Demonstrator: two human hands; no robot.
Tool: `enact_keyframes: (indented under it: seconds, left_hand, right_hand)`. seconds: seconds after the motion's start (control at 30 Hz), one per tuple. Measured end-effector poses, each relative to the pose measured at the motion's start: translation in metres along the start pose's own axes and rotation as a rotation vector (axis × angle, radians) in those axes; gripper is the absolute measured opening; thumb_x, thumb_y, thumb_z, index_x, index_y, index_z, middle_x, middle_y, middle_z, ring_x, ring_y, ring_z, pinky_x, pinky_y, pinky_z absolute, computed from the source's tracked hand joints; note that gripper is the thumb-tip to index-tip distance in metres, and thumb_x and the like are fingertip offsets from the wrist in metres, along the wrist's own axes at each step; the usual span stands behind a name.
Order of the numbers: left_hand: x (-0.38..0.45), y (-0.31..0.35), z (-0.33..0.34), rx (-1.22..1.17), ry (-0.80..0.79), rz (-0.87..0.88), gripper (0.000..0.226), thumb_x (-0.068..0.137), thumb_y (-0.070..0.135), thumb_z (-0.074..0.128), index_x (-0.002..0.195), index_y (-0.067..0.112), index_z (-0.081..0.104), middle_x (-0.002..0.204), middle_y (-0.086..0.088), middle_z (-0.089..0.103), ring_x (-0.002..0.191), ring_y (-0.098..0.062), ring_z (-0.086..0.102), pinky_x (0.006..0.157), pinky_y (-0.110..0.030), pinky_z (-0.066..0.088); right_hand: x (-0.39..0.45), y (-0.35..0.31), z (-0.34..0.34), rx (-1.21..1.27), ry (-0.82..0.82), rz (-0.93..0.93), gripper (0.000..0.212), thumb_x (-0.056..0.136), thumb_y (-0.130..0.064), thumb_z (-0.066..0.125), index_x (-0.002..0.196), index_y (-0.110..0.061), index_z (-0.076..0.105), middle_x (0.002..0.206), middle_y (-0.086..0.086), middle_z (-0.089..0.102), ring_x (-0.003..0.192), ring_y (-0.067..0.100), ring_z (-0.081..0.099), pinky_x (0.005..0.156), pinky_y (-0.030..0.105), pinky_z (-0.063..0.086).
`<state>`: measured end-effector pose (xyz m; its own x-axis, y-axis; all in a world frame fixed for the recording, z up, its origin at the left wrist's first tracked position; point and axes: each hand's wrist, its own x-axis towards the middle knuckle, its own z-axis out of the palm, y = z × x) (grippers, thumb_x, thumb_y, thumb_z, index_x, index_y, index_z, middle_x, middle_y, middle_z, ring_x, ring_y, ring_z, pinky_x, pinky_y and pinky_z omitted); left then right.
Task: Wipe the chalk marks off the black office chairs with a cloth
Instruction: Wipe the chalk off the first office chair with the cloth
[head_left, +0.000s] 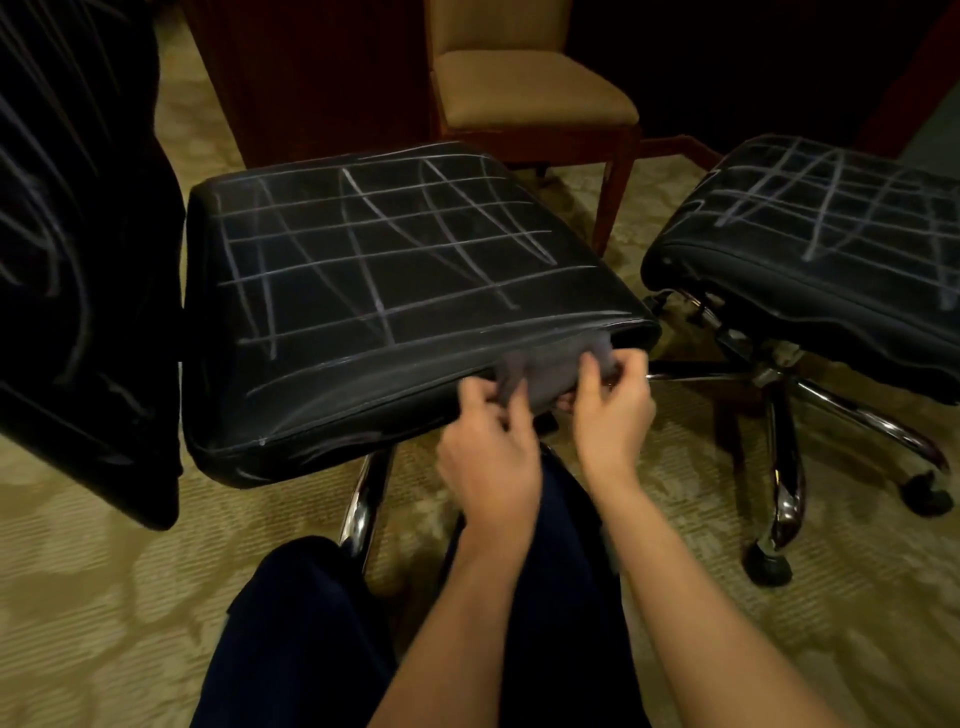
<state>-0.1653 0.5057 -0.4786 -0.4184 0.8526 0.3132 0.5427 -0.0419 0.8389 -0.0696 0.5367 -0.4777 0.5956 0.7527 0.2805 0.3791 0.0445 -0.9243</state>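
The near black office chair (395, 291) stood at frame centre, its padded seat tilted slightly toward the camera. White chalk marks (374, 249) crossed the seat in a rough grid of long horizontal lines cut by slanting strokes; fainter lines ran along the front edge. Its backrest (78, 234), at left, carried curved chalk scrawls. A second black office chair (821, 244) stood to the right, apart from the first, its seat likewise covered in crossed chalk lines. A grey cloth (545, 371), bunched, lay against the front right edge of the near seat, pinched between both hands.
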Motion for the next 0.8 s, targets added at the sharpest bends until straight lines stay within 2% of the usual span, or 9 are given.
enact_keyframes:
  seconds: [0.07,0.13,0.17,0.27,0.37,0.5,0.63,0.73,0.8]
  left_hand:
    - [-0.001,0.01,0.011,-0.032,-0.006,0.003,0.021,0.095,0.037,0.064,0.093,0.018,0.054,0.071,0.004,0.073,0.068,-0.023,0.071,0.063,-0.04,0.054]
    - [0.002,-0.006,0.002,-0.035,0.019,0.032,0.02,0.094,0.038,0.062,0.093,0.02,0.054,0.069,0.004,0.073,0.066,-0.024,0.071,0.06,-0.042,0.054]
    - [0.004,-0.022,-0.01,-0.003,0.047,0.055,0.02,0.093,0.039,0.061,0.093,0.021,0.053,0.068,0.003,0.073,0.063,-0.025,0.071,0.057,-0.042,0.054]
    - [0.009,-0.069,-0.061,0.154,0.146,0.115,0.024,0.098,0.039,0.06,0.095,0.015,0.058,0.068,0.003,0.071,0.057,-0.019,0.068,0.05,-0.039,0.053]
    - [0.012,-0.082,-0.1,0.132,0.226,0.014,0.025,0.093,0.037,0.064,0.093,0.014,0.056,0.067,0.006,0.068,0.055,-0.013,0.065,0.05,-0.038,0.052]
    - [0.013,-0.059,-0.075,0.01,0.169,0.022,0.021,0.096,0.033,0.066,0.095,0.015,0.058,0.071,0.009,0.069,0.06,-0.008,0.068,0.051,-0.041,0.056]
    - [0.01,-0.035,-0.039,-0.056,0.066,0.012,0.022,0.095,0.043,0.063,0.094,0.024,0.053,0.066,0.009,0.069,0.059,-0.012,0.068,0.056,-0.041,0.055]
    - [0.014,-0.049,-0.06,-0.041,0.072,0.081,0.02,0.095,0.033,0.067,0.088,0.016,0.058,0.049,0.009,0.055,0.045,-0.009,0.057,0.047,-0.027,0.047]
    - [0.012,-0.063,-0.082,-0.069,0.067,0.116,0.016,0.095,0.026,0.066,0.088,0.014,0.057,0.05,0.009,0.055,0.044,-0.009,0.056,0.043,-0.022,0.044]
  right_hand:
    - [0.005,0.001,0.004,-0.055,0.075,0.017,0.011,0.1,-0.022,0.057,0.097,-0.013,0.05,0.079,0.001,0.061,0.067,-0.003,0.062,0.061,0.014,0.05]
    - [-0.008,0.002,0.015,-0.078,0.104,-0.015,0.011,0.099,-0.029,0.054,0.096,-0.021,0.047,0.085,0.007,0.064,0.073,0.017,0.064,0.071,0.041,0.055]
    - [-0.022,0.002,0.023,-0.068,0.083,-0.036,0.011,0.098,-0.032,0.053,0.095,-0.026,0.044,0.084,0.009,0.064,0.071,0.023,0.064,0.069,0.045,0.054]
    - [-0.072,-0.005,0.046,-0.004,-0.112,-0.099,0.015,0.1,-0.037,0.052,0.091,-0.037,0.041,0.076,0.001,0.064,0.064,0.017,0.066,0.058,0.044,0.054]
    - [-0.1,-0.018,0.058,0.024,-0.238,-0.23,0.013,0.101,-0.039,0.052,0.092,-0.031,0.049,0.071,-0.009,0.061,0.061,0.01,0.062,0.053,0.039,0.053]
    - [-0.07,-0.017,0.042,-0.044,-0.119,-0.272,0.011,0.098,-0.03,0.06,0.095,-0.019,0.062,0.077,-0.01,0.064,0.066,0.009,0.062,0.058,0.028,0.048]
    - [-0.033,-0.009,0.019,-0.189,-0.009,-0.231,0.021,0.098,-0.039,0.058,0.093,-0.018,0.063,0.068,-0.001,0.065,0.063,0.025,0.064,0.058,0.045,0.051]
    - [-0.049,-0.015,0.02,-0.248,-0.012,-0.205,0.026,0.096,-0.044,0.057,0.094,-0.02,0.066,0.064,-0.004,0.062,0.061,0.021,0.062,0.058,0.041,0.051]
    - [-0.072,-0.018,0.023,-0.218,-0.091,-0.162,0.026,0.095,-0.045,0.056,0.093,-0.021,0.066,0.058,-0.006,0.058,0.055,0.014,0.059,0.057,0.042,0.052]
